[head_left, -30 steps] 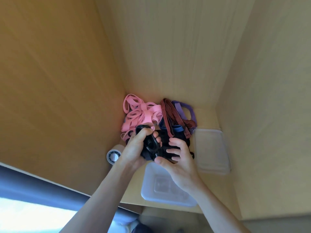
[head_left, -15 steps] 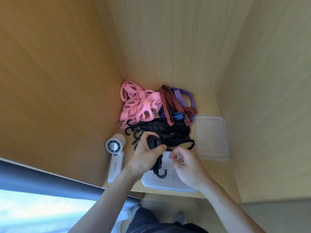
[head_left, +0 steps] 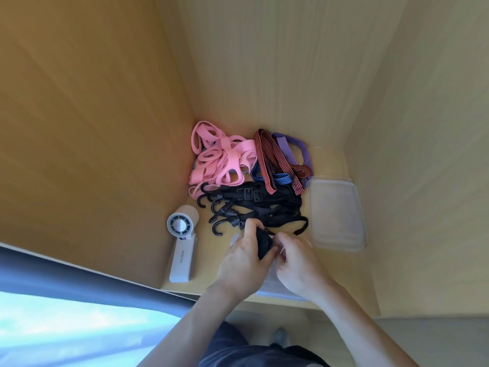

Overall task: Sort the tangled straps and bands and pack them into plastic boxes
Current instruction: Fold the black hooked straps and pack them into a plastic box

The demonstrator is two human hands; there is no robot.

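A tangle of straps fills the shelf corner: pink bands (head_left: pixel 222 160), a red-and-black striped strap (head_left: pixel 267 160), purple bands (head_left: pixel 293 149), a blue striped band (head_left: pixel 277 178) and black hooked straps (head_left: pixel 254 205). My left hand (head_left: pixel 243 263) grips a bunched black strap (head_left: pixel 264 242) over a clear plastic box (head_left: pixel 275 290) at the shelf's front edge. My right hand (head_left: pixel 299 263) is right beside it, fingers curled at the same bundle; I cannot see whether they pinch it. The box is mostly hidden under both hands.
A second clear plastic box (head_left: pixel 336 213) lies at the right, against the side wall. A white handheld fan (head_left: pixel 182 242) stands at the left front. Wooden walls close in on three sides. A grey rail runs below left.
Both hands have pulled back from the pile toward the front box, the left taking a bunched black strap with it. The fan has come fully into view.
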